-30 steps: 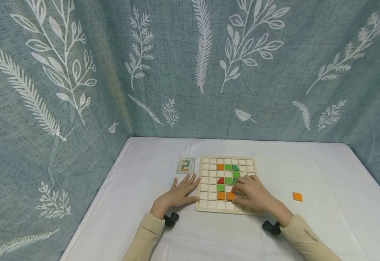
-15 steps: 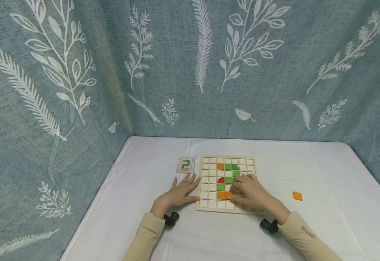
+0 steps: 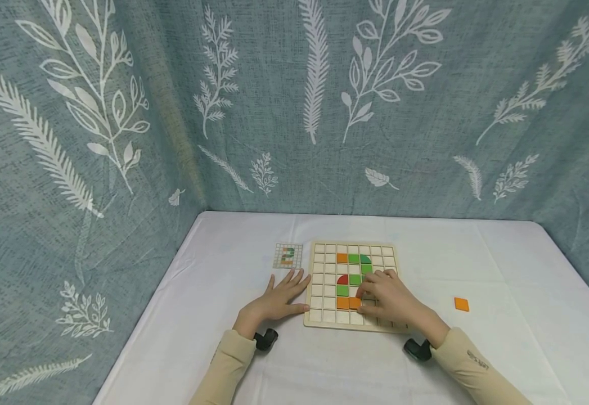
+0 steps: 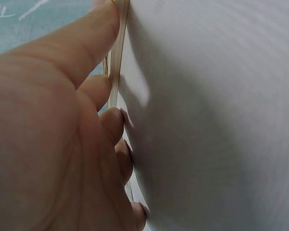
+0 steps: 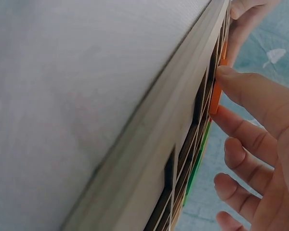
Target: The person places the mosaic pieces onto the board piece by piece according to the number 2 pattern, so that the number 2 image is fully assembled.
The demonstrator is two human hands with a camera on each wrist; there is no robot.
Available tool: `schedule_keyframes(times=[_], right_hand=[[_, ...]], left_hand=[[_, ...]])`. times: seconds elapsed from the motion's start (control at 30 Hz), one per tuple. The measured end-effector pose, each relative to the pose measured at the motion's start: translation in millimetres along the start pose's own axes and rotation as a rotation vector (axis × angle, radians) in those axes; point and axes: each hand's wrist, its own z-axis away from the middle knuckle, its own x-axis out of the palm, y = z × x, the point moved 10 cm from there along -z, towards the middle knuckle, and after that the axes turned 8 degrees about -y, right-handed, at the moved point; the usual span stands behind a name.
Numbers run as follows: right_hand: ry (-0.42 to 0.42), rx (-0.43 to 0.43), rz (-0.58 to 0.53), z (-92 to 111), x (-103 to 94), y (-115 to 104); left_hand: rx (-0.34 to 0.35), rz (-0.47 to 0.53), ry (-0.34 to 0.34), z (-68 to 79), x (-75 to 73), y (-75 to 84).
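Observation:
A wooden grid board lies on the table with orange, green and red tiles set in some of its cells. My right hand is over the board's right side. Thumb and index finger pinch an orange square tile at its edges, beside another orange tile in the same row. The other fingers of that hand curl loosely above the board and hide some cells. On the left, my left hand lies spread on the cloth, its thumb and fingertips at the board's left edge.
A small pattern card with a coloured figure on a grid lies left of the board. One loose orange tile is on the white tablecloth to the right. A leaf-patterned blue curtain hangs behind and at the sides.
My right hand has shifted slightly left with the orange tile, which now lines up against its orange neighbour. During the last half second it hardly moves. The left hand stays put.

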Motion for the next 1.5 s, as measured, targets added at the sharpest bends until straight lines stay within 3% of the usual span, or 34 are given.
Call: schedule_keyframes(times=[1.07,1.5], right_hand=[[0.004,-0.009,-0.003,1.4,-0.7,-1.6],[0.044,-0.03,-0.001,3.5,-4.2,-2.9]], left_hand=[[-0.004,-0.011,0.003,-1.8,1.6,-3.0],[-0.003,-0.012,0.002,-1.5,1.0,-1.6]])
